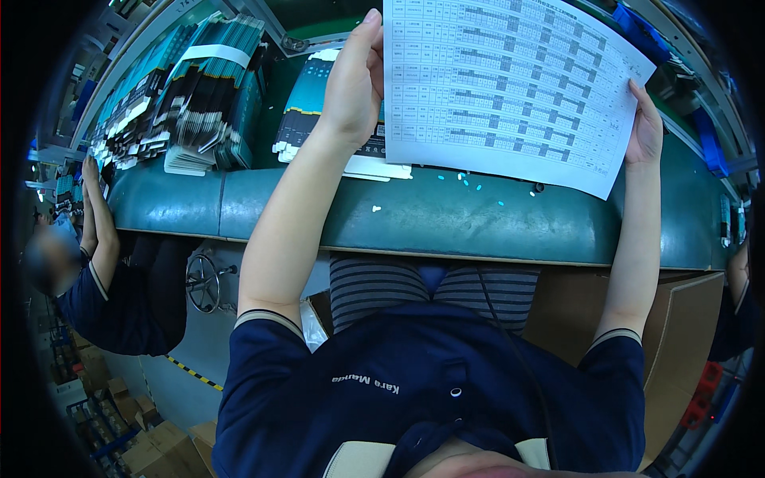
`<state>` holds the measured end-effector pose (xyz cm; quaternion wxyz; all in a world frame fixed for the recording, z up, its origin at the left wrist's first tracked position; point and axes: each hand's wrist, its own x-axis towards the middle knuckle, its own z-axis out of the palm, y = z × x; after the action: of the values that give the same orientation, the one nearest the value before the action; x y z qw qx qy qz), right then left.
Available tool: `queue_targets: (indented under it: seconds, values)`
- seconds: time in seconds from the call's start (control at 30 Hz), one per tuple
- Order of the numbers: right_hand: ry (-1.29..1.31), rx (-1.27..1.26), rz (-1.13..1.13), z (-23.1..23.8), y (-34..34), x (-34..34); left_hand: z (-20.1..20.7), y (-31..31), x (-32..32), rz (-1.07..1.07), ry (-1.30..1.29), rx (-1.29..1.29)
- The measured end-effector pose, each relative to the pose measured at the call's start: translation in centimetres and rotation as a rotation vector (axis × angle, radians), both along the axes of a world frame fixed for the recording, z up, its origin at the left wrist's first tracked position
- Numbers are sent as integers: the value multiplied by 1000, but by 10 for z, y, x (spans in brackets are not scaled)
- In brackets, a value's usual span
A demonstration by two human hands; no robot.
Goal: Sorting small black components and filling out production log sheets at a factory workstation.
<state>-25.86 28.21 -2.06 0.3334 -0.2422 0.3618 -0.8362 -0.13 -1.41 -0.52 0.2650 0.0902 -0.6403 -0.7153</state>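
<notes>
A white printed sheet [510,103] covered in table rows is held up between my two hands above the green work surface. My left hand [355,88] is closed at the sheet's left edge, its thumb raised and its other fingers partly hidden. At the right edge, my right hand [644,131] pinches the paper, with some fingers behind it. Just beside my left wrist lies a stack of flat teal and black cartons [307,103], partly covered by my arm and the sheet.
Bundled flat cartons [211,80], one with a white band, pile up on the left of the green table [446,223]. Small pale scraps [464,177] are scattered near its edge. Blue bins [709,143] stand at right, a cardboard box [677,319] below. Another person [119,295] works at far left.
</notes>
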Motion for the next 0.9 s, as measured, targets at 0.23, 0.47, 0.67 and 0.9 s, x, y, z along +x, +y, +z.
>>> queue_targets:
  seconds: [0.23,0.47,0.67,0.9]
  values:
    - [0,1,-37,4,-3,5,1,-3,1,-63,42,38]
    - [-18,-30,29,2,-2,4,3,-6,2,-140,96,88]
    - [-35,30,-61,3,-3,5,1,-12,3,-181,76,-9]
    - [-46,29,-71,4,-1,5,-3,-3,1,-85,54,2]
